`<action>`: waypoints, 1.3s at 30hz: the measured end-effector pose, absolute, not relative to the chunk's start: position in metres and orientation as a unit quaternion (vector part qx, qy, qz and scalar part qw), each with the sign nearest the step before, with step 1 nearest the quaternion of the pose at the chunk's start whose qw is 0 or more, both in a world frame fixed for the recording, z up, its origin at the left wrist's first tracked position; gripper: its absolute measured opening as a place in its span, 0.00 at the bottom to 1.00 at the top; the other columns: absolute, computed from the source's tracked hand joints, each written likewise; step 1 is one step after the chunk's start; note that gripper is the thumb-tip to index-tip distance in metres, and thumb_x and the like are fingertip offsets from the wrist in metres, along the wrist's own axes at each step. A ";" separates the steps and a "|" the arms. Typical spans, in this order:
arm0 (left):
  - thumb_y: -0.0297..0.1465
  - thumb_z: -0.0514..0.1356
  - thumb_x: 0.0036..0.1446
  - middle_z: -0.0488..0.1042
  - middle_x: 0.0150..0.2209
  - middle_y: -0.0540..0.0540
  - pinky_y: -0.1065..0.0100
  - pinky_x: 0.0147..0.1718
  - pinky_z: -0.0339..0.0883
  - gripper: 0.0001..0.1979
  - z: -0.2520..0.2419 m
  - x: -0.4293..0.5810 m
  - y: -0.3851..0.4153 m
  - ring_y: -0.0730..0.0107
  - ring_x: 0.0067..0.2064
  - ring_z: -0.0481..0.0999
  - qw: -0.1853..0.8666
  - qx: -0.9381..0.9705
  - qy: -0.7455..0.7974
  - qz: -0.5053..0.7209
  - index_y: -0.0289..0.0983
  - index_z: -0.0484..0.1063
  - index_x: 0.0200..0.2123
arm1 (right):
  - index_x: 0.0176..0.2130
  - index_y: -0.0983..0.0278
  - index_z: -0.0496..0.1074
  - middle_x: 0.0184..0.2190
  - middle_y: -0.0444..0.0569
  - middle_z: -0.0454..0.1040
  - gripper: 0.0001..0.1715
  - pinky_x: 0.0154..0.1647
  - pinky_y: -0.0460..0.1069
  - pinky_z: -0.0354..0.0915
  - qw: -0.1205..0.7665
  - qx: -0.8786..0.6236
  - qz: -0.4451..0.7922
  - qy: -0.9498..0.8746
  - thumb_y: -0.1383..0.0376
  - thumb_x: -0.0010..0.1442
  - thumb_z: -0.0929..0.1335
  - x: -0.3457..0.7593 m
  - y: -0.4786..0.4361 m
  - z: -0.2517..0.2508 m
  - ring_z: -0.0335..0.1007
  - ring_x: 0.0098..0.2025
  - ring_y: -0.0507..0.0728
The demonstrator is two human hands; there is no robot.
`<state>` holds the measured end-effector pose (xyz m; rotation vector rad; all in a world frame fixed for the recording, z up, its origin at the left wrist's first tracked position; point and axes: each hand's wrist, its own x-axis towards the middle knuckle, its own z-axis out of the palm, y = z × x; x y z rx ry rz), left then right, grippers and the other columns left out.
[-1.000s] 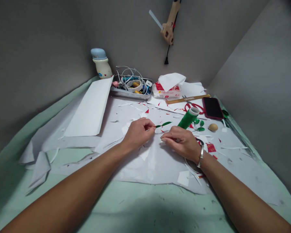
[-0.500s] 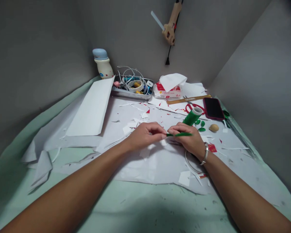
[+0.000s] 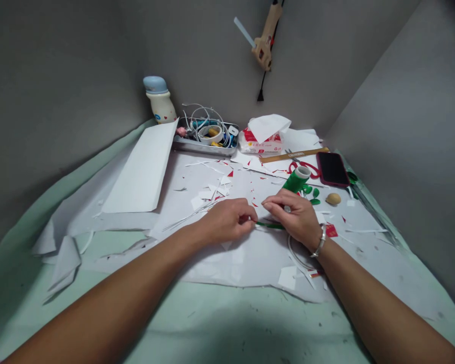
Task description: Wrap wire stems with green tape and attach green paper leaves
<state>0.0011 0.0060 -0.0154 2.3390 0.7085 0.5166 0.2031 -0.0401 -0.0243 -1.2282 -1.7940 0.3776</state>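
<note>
My left hand [image 3: 231,221] is closed in a pinch on one end of a thin green stem [image 3: 270,225], which reaches to the right below my other hand. My right hand [image 3: 293,215], with a silver bangle at the wrist, has its fingers curled around a tilted spool of green thread [image 3: 292,182]. The spool's white core sticks out above the knuckles. Thumb and forefinger of that hand meet at the tips, above the stem; any thread between them is too fine to see. Small green leaves [image 3: 315,193] lie just beyond the right hand.
Paper scraps litter the white sheet [image 3: 220,268]. Red-handled scissors [image 3: 314,172], a phone [image 3: 332,169] and a tan egg-shaped piece [image 3: 333,198] lie right. At the back are a metal tray [image 3: 208,148], tissues [image 3: 261,146] and a bottle [image 3: 162,106]. A glue gun [image 3: 264,48] hangs above.
The green stem has dropped lower and now runs under my right hand, whose fingertips have come off it. My left hand has moved slightly down and keeps its pinch. The spool has shifted slightly left.
</note>
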 end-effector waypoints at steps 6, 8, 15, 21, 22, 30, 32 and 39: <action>0.31 0.60 0.55 0.75 0.33 0.48 0.67 0.39 0.65 0.07 -0.008 0.000 0.008 0.70 0.35 0.73 0.476 0.796 0.255 0.275 0.36 0.77 0.33 | 0.32 0.62 0.78 0.26 0.45 0.72 0.09 0.31 0.47 0.63 0.441 -0.535 0.207 -0.690 0.61 0.60 0.69 0.206 -0.035 -0.030 0.67 0.29 0.52; 0.34 0.61 0.54 0.75 0.32 0.48 0.68 0.37 0.65 0.08 -0.007 0.000 0.010 0.70 0.35 0.72 0.492 0.752 0.303 0.318 0.35 0.77 0.33 | 0.33 0.62 0.79 0.27 0.46 0.74 0.09 0.32 0.47 0.63 0.427 -0.518 0.200 -0.714 0.63 0.60 0.68 0.203 -0.036 -0.032 0.68 0.30 0.53; 0.29 0.59 0.53 0.74 0.31 0.48 0.68 0.33 0.62 0.06 -0.016 0.003 0.016 0.71 0.31 0.69 0.319 0.765 0.434 0.352 0.35 0.76 0.30 | 0.34 0.62 0.78 0.24 0.45 0.71 0.09 0.36 0.50 0.60 0.357 -0.434 0.064 -0.825 0.64 0.63 0.67 0.192 -0.045 -0.028 0.64 0.29 0.52; 0.24 0.58 0.52 0.73 0.30 0.48 0.68 0.33 0.62 0.07 -0.015 0.001 0.009 0.71 0.31 0.69 0.296 0.864 0.331 0.236 0.36 0.77 0.31 | 0.33 0.62 0.78 0.24 0.45 0.71 0.09 0.32 0.49 0.61 0.448 -0.488 0.115 -0.740 0.63 0.61 0.68 0.201 -0.042 -0.023 0.64 0.29 0.52; 0.24 0.58 0.52 0.73 0.30 0.48 0.69 0.33 0.62 0.07 -0.014 0.001 0.008 0.71 0.32 0.70 0.322 0.871 0.299 0.218 0.36 0.77 0.31 | 0.32 0.62 0.78 0.24 0.45 0.71 0.09 0.31 0.48 0.61 0.460 -0.502 0.138 -0.720 0.63 0.61 0.68 0.203 -0.040 -0.024 0.64 0.28 0.52; 0.33 0.62 0.54 0.75 0.31 0.48 0.68 0.35 0.64 0.07 -0.007 -0.002 0.012 0.71 0.33 0.71 0.531 0.744 0.269 0.304 0.36 0.77 0.33 | 0.33 0.62 0.78 0.27 0.46 0.74 0.09 0.32 0.48 0.63 0.450 -0.518 0.210 -0.696 0.61 0.60 0.69 0.203 -0.037 -0.032 0.68 0.29 0.53; 0.35 0.63 0.54 0.75 0.30 0.48 0.69 0.32 0.63 0.09 -0.009 -0.001 0.015 0.71 0.31 0.71 0.527 0.705 0.325 0.345 0.35 0.76 0.33 | 0.34 0.62 0.79 0.26 0.45 0.73 0.09 0.31 0.48 0.62 0.424 -0.497 0.182 -0.735 0.63 0.61 0.68 0.199 -0.040 -0.034 0.67 0.29 0.52; 0.27 0.58 0.52 0.74 0.31 0.47 0.67 0.33 0.62 0.06 -0.018 0.002 0.017 0.70 0.31 0.70 0.289 0.785 0.436 0.332 0.35 0.77 0.30 | 0.36 0.62 0.78 0.25 0.45 0.72 0.09 0.37 0.50 0.60 0.357 -0.421 0.051 -0.832 0.63 0.63 0.67 0.193 -0.045 -0.029 0.65 0.29 0.53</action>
